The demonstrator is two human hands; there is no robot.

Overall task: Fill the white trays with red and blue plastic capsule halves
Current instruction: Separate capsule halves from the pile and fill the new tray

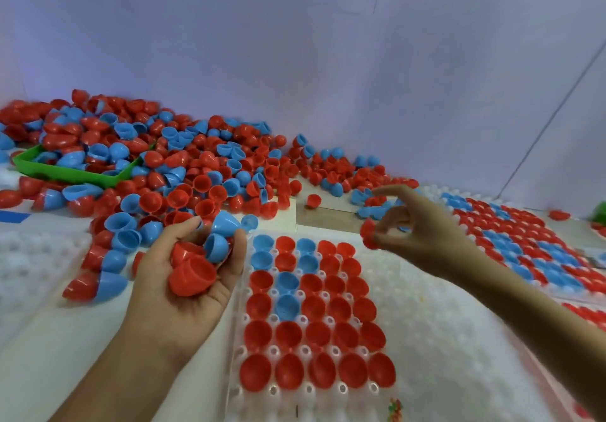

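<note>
A white tray (436, 333) lies in front of me, its left columns holding red and blue capsule halves (311, 306) open side up. My left hand (187, 277) is cupped palm up just left of the tray, shut on a handful of red and blue halves (196, 264). Over the tray's far right corner hovers my right hand (416, 224), pinching a red half (369, 234) between thumb and fingers, with a bit of blue showing inside the grip. A big loose pile of red and blue halves (183, 172) covers the table behind.
A green bin (65, 172) sits in the pile at far left. A second white tray (537, 244), filled with halves, lies at the right. An embossed white tray (29, 260) lies at the left. A pale wall closes the back.
</note>
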